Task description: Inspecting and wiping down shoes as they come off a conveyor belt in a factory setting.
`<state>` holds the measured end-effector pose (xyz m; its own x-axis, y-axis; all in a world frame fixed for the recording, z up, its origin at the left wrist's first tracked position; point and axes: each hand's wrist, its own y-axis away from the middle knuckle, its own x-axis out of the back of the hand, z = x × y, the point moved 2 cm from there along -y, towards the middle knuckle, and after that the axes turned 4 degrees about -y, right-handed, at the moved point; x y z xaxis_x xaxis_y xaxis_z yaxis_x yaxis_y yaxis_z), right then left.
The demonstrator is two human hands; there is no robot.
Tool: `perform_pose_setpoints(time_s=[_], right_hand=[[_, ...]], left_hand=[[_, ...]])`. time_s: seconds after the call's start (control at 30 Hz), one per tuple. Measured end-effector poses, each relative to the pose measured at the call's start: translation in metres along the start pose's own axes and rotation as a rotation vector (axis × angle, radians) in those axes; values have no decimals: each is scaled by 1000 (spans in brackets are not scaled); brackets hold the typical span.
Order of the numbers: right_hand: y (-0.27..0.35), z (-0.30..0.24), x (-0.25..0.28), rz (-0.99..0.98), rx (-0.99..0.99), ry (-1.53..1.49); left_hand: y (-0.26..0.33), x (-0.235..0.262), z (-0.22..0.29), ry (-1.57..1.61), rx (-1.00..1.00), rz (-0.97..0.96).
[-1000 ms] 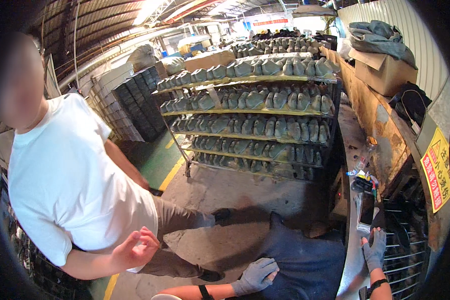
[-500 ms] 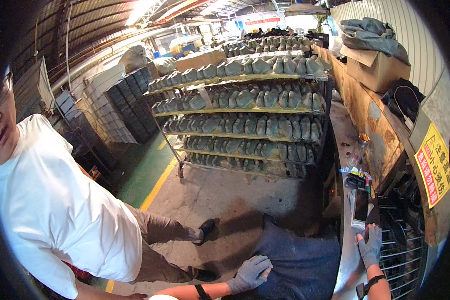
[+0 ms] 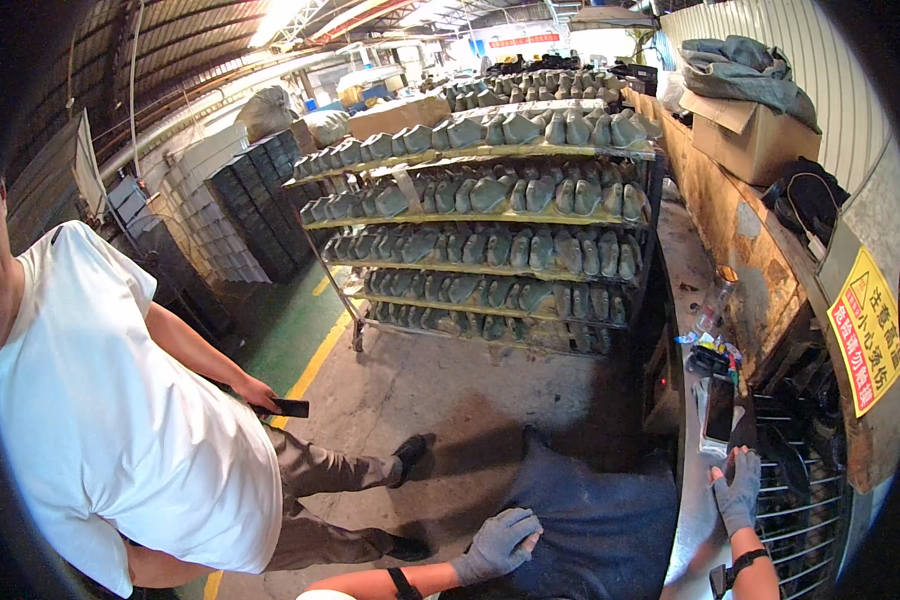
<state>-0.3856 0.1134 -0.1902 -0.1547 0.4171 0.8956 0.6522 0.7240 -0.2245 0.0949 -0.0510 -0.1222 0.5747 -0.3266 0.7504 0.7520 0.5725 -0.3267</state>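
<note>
My left hand (image 3: 503, 545), in a grey glove with bare fingertips, rests on the dark cloth (image 3: 595, 520) over my lap. Its fingers are curled in, with nothing showing in them. My right hand (image 3: 738, 490), gloved the same way, lies on the metal bench edge (image 3: 695, 520) with its fingers stretched out and apart. It grips nothing. Just beyond its fingertips are a dark flat piece (image 3: 745, 430) and a phone (image 3: 719, 412) lying on the bench. Black bands circle both my wrists.
A wheeled rack (image 3: 470, 270) holds several shelves of grey shoe lasts. At the left stands a person in a white shirt (image 3: 140, 400), holding a dark phone (image 3: 292, 408). A metal grille (image 3: 800, 520), a warning sign (image 3: 865, 330) and a cardboard box (image 3: 755, 140) are on the right.
The person at the left has turned and shifted; their arm and a dark phone now show. My left hand stays on my lap, and my right hand has barely moved.
</note>
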Motion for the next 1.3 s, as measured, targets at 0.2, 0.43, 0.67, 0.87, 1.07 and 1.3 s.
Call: perform_pose_setpoints(time_s=[0.2, 0.43, 0.67, 0.87, 1.07, 1.3], right_hand=[[7, -26, 33, 43, 95, -52], [-10, -26, 14, 14, 119, 35], [-6, -16, 15, -19, 79, 118], [-6, -21, 21, -79, 39, 135], [-6, -18, 17, -19, 63, 108], [-5, -19, 18, -50, 51, 111]], left_hand=[[-4, -1, 1, -11, -23, 22], [-2, 7, -5, -71, -63, 109], [1, 1, -2, -58, -43, 83], [9, -5, -5, -139, -49, 127], [1, -2, 0, -39, 10, 49], [-1, -1, 2, -31, 5, 53]])
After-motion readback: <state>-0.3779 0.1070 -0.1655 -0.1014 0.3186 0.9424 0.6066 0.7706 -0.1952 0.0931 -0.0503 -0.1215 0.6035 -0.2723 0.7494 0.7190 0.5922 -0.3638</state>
